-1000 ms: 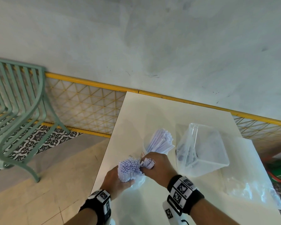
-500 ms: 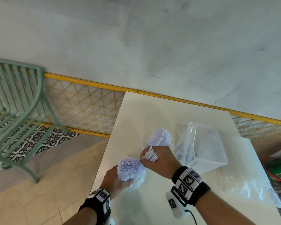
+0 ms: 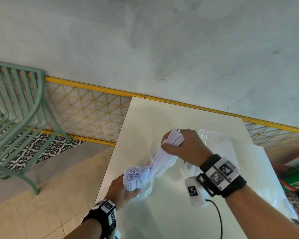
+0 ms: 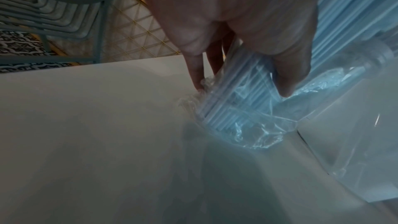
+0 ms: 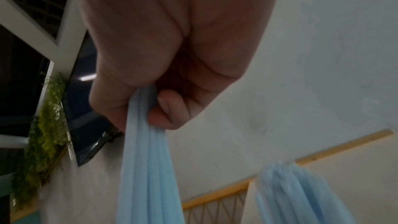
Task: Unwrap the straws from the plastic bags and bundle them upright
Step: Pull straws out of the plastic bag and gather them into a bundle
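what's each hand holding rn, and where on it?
Left hand grips the upright straw bundle around its lower part, still in the plastic bag. Right hand grips a slanted handful of straws near their upper ends.

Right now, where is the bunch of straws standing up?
In the head view, the upright bundle of straws is at the white table's near left edge, gripped by the left hand.
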`<control>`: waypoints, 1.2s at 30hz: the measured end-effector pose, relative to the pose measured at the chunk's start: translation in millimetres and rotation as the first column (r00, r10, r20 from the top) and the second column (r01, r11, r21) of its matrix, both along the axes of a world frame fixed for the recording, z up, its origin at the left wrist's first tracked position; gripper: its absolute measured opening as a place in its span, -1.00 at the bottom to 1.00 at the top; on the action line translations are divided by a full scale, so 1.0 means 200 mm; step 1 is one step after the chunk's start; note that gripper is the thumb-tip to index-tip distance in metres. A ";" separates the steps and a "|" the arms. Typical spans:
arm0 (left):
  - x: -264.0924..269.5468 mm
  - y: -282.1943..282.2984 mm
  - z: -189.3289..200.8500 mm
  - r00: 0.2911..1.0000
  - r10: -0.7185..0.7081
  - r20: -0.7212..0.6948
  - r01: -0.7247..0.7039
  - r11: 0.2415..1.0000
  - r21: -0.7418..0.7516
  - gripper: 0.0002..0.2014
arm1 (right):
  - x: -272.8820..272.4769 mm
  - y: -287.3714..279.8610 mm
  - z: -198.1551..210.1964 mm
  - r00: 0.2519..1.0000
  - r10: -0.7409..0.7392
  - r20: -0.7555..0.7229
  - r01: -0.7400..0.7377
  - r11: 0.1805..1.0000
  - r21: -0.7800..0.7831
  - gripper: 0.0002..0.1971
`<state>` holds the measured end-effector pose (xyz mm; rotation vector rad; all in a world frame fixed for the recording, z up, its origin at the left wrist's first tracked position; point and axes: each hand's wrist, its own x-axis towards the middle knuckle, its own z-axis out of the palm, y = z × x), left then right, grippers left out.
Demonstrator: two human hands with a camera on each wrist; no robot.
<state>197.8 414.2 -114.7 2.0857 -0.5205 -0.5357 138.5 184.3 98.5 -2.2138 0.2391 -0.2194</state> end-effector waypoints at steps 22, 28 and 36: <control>0.00 0.00 -0.02 1.000 0.003 -0.026 -0.003 1.000 -0.003 -0.54 | 0.14 -0.25 -0.26 0.968 -0.248 -0.026 0.249 0.968 0.042 0.00; 0.00 0.00 -0.02 0.999 0.007 -0.042 -0.008 1.000 -0.014 -0.50 | 0.02 -0.12 -0.46 0.984 -0.011 -0.177 -0.071 0.890 -0.449 0.16; 0.01 0.01 -0.02 1.000 -0.005 -0.027 0.005 1.000 -0.005 -0.45 | 0.19 -0.05 -0.51 0.983 -0.158 -0.093 0.090 0.857 -0.507 0.08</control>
